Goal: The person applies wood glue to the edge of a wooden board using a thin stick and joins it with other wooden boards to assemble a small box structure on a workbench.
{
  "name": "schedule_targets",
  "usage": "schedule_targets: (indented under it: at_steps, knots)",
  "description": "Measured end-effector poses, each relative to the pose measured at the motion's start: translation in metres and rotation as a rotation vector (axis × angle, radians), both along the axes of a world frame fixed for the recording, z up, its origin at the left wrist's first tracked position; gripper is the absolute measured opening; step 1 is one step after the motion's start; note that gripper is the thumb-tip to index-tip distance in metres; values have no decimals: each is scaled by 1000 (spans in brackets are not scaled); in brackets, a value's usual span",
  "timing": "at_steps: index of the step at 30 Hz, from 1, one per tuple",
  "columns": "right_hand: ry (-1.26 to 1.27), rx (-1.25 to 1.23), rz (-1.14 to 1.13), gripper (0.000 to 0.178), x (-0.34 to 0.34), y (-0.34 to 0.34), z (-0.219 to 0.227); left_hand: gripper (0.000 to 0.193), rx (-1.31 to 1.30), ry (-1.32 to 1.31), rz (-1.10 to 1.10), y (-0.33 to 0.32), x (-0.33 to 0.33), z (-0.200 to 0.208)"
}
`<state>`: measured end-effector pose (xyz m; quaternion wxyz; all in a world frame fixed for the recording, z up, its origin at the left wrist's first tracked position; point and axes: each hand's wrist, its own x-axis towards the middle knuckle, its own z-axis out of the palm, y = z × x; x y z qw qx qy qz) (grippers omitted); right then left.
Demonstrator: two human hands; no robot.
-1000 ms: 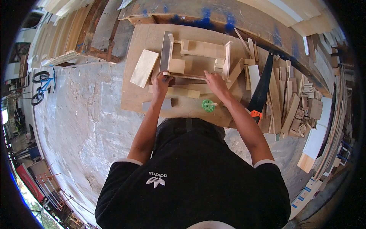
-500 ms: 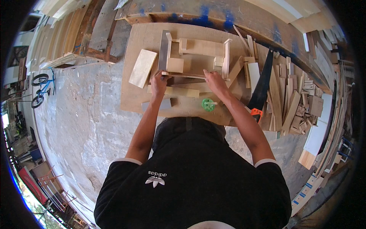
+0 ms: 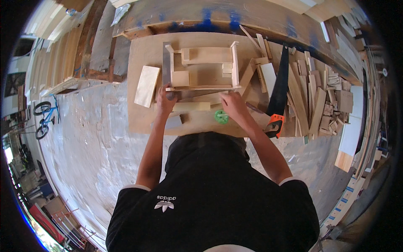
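Gray floor spreads out to the left of the small wooden frame, which sits on a brown board. Watching from far away, I see a blue bike well off to the frame's left, and piled planks between the two. One pale block lies near the frame's left side, and a dark gray strip runs right beside that side. The left hand is at the frame's near left corner, its fingers bent in; I can't tell if it has hold of the wood. A square block sits inside the frame. On the frame's near side lie a yellow strip and a round green thing. The right hand is just in front of the frame's near edge, toward its right end. Its fingers are curled up small; I can't tell if they pinch anything. Right of the frame I see a black saw, then lots of wood scraps.
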<state>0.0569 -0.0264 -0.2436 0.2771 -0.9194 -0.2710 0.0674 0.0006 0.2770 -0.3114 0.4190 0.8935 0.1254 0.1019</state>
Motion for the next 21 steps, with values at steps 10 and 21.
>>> schedule_targets:
  at_steps: [10, 21]
  knots:
    - [302, 380, -572, 17, -31, -82, -53, 46, 26, -251, -217, -68, 17, 98]
    - [220, 578, -560, 25, 6, -45, -102, 27, 371, -4, -724, -163, 94, 28]
